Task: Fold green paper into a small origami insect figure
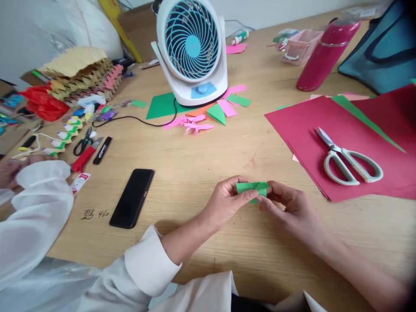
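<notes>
Pale wood grain covers the table point(182, 156). Over its near side, right of a black rectangular phone point(131, 199), the left hand point(225, 198) and right hand point(290, 207) both pinch a small bright-green folded paper point(246, 186) between thumb and fingers; it forms a narrow band, its right end creased into slanting layers.

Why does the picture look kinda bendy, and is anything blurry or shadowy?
In the head view, the pink bottle leans outward, perhaps from wide-lens stretch; in the head view, the right forearm looks blurry toward the dark right edge; in the head view, soft shadow dims the table below the green paper.
</notes>
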Action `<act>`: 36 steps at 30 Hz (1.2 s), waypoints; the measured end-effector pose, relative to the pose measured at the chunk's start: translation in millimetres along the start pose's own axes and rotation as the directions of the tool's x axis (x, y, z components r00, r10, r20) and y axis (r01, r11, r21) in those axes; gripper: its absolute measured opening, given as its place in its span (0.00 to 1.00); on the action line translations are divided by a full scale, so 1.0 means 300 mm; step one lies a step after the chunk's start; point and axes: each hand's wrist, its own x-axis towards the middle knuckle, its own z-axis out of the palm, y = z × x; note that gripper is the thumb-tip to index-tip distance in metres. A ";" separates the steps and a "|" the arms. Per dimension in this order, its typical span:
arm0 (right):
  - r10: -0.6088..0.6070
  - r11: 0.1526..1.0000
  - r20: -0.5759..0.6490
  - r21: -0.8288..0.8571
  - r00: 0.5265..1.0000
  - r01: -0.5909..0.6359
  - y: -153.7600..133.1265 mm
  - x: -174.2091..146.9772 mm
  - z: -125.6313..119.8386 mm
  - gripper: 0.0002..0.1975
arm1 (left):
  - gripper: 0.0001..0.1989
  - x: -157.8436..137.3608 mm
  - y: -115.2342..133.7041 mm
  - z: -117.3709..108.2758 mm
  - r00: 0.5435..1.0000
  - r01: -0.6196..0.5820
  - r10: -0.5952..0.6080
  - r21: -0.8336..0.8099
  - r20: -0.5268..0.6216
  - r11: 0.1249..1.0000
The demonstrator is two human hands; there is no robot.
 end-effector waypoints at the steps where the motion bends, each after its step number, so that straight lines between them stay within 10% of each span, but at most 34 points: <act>1: -0.013 0.997 -0.010 -0.076 1.000 0.012 -0.001 0.000 -0.005 0.10 | 0.15 0.001 0.003 -0.001 1.000 -0.014 0.014 0.041 0.004 0.999; 5: -0.108 0.930 0.010 -0.353 0.994 0.105 -0.013 0.004 -0.024 0.12 | 0.13 0.007 0.014 -0.013 0.999 -0.043 0.037 0.202 0.034 0.978; 14: -0.148 0.890 0.080 -0.423 0.986 0.168 -0.023 0.006 -0.042 0.12 | 0.13 0.014 0.021 -0.040 0.993 0.005 -0.042 0.303 0.114 0.953; 28: -0.033 0.997 0.086 -0.070 0.996 0.039 -0.010 0.005 -0.032 0.11 | 0.18 0.007 -0.003 -0.023 0.985 0.137 -0.125 -0.094 0.121 0.986; 36: -0.013 0.993 0.085 -0.113 0.996 0.023 -0.024 0.011 -0.031 0.10 | 0.20 0.017 0.014 -0.042 0.992 0.029 -0.050 0.177 0.116 0.984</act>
